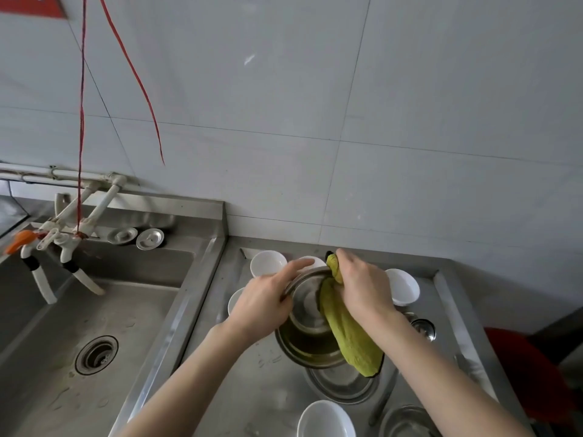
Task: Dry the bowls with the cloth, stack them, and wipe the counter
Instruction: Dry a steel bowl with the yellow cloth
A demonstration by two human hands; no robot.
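Steel bowl [310,313] in both hands, green cloth [348,335] inside.

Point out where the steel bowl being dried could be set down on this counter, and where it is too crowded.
Bare steel lies on the counter near its left edge, between the sink divider and the held steel bowl. Crowded: white bowls along the back, more steel bowls and a white bowl in front.

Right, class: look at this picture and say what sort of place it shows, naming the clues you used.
Probably a plain kitchen washing-up area: a stainless steel sink with taps, a tiled wall, and white bowls and a metal bowl being dried with a green cloth.
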